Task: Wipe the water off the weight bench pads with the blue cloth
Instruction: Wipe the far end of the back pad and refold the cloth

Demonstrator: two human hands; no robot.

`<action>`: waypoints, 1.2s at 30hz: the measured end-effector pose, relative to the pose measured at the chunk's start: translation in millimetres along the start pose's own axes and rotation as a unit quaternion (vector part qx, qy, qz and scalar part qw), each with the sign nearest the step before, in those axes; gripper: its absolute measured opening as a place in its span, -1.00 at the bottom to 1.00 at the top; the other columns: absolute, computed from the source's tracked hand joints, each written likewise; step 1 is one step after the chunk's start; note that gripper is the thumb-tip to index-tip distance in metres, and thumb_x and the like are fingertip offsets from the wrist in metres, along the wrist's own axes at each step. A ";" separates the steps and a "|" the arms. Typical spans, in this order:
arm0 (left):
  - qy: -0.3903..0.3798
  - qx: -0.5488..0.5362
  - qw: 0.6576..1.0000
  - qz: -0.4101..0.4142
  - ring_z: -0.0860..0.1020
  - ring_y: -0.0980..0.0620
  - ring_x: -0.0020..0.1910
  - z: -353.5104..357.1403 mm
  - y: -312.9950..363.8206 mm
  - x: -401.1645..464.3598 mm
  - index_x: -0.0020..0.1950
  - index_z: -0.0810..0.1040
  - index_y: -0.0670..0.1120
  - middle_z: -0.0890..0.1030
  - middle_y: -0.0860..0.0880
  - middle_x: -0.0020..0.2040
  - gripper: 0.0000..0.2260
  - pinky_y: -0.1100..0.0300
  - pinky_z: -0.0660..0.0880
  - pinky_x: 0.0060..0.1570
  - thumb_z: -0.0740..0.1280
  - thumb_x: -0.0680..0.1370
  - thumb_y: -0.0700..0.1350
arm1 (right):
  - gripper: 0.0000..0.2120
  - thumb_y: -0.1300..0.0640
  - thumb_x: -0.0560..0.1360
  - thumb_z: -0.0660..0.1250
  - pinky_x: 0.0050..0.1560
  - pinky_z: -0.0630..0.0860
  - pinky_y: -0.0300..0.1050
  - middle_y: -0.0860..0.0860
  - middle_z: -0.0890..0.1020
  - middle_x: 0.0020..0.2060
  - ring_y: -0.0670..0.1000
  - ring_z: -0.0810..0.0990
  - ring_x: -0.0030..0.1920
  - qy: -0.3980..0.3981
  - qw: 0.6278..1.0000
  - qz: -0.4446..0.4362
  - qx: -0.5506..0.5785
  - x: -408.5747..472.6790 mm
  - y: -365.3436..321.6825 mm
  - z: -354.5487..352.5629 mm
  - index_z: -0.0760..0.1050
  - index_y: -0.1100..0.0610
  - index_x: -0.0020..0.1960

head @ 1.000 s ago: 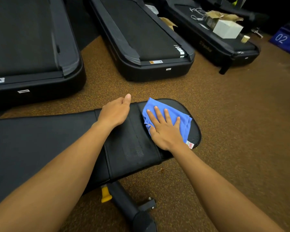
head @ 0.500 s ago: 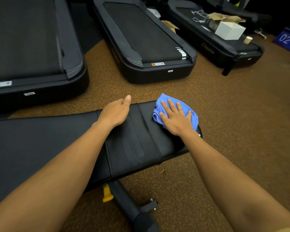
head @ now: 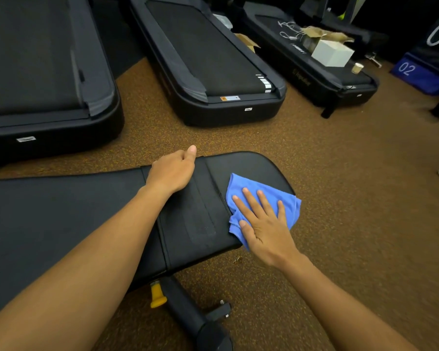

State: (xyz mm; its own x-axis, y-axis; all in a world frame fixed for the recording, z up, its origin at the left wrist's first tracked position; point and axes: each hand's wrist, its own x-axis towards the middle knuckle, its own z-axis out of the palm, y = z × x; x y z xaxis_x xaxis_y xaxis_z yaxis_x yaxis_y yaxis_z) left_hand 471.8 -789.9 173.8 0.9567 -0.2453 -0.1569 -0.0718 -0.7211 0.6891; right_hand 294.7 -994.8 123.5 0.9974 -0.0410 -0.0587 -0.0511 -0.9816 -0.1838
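A black weight bench runs from the left edge to the middle, with a long back pad [head: 61,214] and a shorter rounded seat pad [head: 246,168] on the right. The blue cloth [head: 269,196] lies crumpled on the near right corner of the seat pad. My right hand [head: 264,224] presses flat on the cloth with its fingers spread. My left hand [head: 173,171] rests on the far edge of the bench near the gap between the pads, fingers curled over the edge. No water drops are visible on the dark pads.
The bench's black leg with a yellow knob [head: 157,295] stands on the brown speckled floor [head: 352,198] below the pads. Three black treadmills [head: 213,72] lie beyond the bench. A white box [head: 332,53] sits on the rightmost one. A blue block marked 02 [head: 416,72] is at the far right.
My right hand slid the blue cloth from the seat pad's far edge toward its near right corner. My left hand stayed on the bench's far edge.
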 end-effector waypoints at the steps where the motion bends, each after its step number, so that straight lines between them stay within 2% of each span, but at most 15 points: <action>1: 0.004 0.004 1.000 0.001 0.41 -0.17 0.42 0.3 0.9 1.2 0.37 0.50 -0.07 0.52 -0.12 0.39 -0.41 -0.09 0.27 0.37 -0.11 0.68 0.26 | -0.44 -0.26 0.60 -0.25 0.54 -0.23 0.30 -0.29 -0.13 0.61 -0.04 -0.22 0.62 -0.003 1.000 -0.009 -0.006 9.2 0.9 -1.6 -0.11 -0.32 0.60; 5: 0.020 0.024 0.999 0.010 0.47 -0.15 0.34 2.5 4.1 5.0 0.31 0.54 -0.07 0.58 -0.10 0.31 -0.42 -0.05 0.32 0.27 -0.12 0.68 0.25 | -0.39 -0.30 0.55 -0.27 0.53 -0.22 0.37 -0.27 -0.13 0.61 -0.01 -0.18 0.63 -0.027 0.999 -0.019 -0.014 61.4 -0.5 -10.5 -0.14 -0.32 0.60; 9: 0.030 0.018 0.999 0.007 0.49 -0.15 0.29 3.2 0.2 10.1 0.23 0.57 -0.06 0.60 -0.10 0.26 -0.44 -0.01 0.36 0.18 -0.09 0.68 0.26 | -0.48 -0.23 0.66 -0.14 0.46 -0.34 0.46 -0.24 -0.12 0.62 0.00 -0.20 0.63 -0.033 0.999 -0.013 -0.006 119.6 -8.5 -14.1 -0.13 -0.32 0.60; 15: 0.038 0.011 0.999 0.005 0.51 -0.13 0.28 3.6 -2.4 12.9 0.28 0.58 -0.04 0.61 -0.09 0.27 -0.45 0.01 0.39 0.19 -0.05 0.67 0.26 | -0.50 -0.18 0.66 -0.11 0.44 -0.29 0.51 -0.17 0.05 0.63 0.04 -0.12 0.63 -0.027 1.000 -0.002 0.000 164.3 -20.7 -20.0 0.00 -0.30 0.60; 18: 0.037 0.015 0.999 0.010 0.51 -0.13 0.28 4.6 -2.3 10.1 0.28 0.58 -0.05 0.61 -0.10 0.26 -0.45 0.00 0.39 0.22 -0.04 0.68 0.26 | -0.50 -0.18 0.67 -0.13 0.45 -0.30 0.49 -0.16 0.00 0.64 0.03 -0.15 0.63 -0.024 1.000 0.004 0.003 156.1 -21.2 -17.6 -0.04 -0.29 0.61; 22: 0.036 0.008 0.999 0.011 0.51 -0.11 0.24 3.7 -4.2 7.6 0.21 0.59 -0.06 0.62 -0.08 0.22 -0.46 0.06 0.34 0.08 -0.03 0.68 0.26 | -0.49 -0.17 0.69 -0.14 0.47 -0.33 0.45 -0.20 -0.13 0.63 0.01 -0.23 0.63 -0.027 1.000 0.007 0.013 121.8 -22.0 -13.0 -0.13 -0.28 0.62; 25: 0.035 0.008 0.999 0.016 0.50 -0.13 0.29 2.6 -4.0 6.5 0.25 0.58 -0.06 0.60 -0.10 0.27 -0.46 0.07 0.31 0.09 -0.03 0.68 0.25 | -0.49 -0.19 0.68 -0.14 0.49 -0.29 0.43 -0.24 -0.14 0.62 -0.02 -0.24 0.62 -0.029 0.999 0.011 0.012 80.4 -18.0 -10.5 -0.12 -0.28 0.62; 29: 0.027 0.006 0.999 0.019 0.48 -0.13 0.32 3.4 -2.9 3.0 0.29 0.56 -0.05 0.59 -0.08 0.29 -0.45 0.03 0.33 0.14 -0.04 0.68 0.26 | -0.41 -0.26 0.58 -0.27 0.51 -0.24 0.38 -0.29 -0.10 0.61 -0.05 -0.20 0.62 0.001 1.000 0.024 0.010 29.4 -13.5 -1.6 -0.07 -0.29 0.61; 33: 0.023 0.007 0.999 0.023 0.47 -0.12 0.32 3.6 -3.8 1.8 0.29 0.55 -0.07 0.58 -0.08 0.28 -0.45 0.07 0.28 0.11 -0.05 0.68 0.26 | -0.44 -0.21 0.61 -0.22 0.55 -0.25 0.25 -0.31 -0.03 0.60 -0.09 -0.14 0.62 0.058 0.997 0.027 0.035 2.5 -11.8 10.5 0.02 -0.26 0.61; 36: 0.023 0.008 0.999 0.028 0.48 -0.11 0.28 3.4 -5.1 2.6 0.27 0.56 -0.08 0.59 -0.08 0.26 -0.45 0.09 0.28 0.08 -0.05 0.69 0.25 | -0.46 -0.16 0.65 -0.14 0.57 -0.18 0.24 -0.27 0.06 0.60 -0.08 -0.07 0.63 0.095 0.995 0.014 0.038 -5.1 -8.1 17.4 0.10 -0.18 0.62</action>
State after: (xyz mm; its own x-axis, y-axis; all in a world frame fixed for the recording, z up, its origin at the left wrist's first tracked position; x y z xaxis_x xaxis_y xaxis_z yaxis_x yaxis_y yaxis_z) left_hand 473.7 -789.1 167.5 0.9632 -0.2547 -0.0853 -0.1294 -0.7182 0.6837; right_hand 289.2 -983.4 108.3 0.9867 -0.1094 0.1205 -0.0750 -0.9629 -0.2594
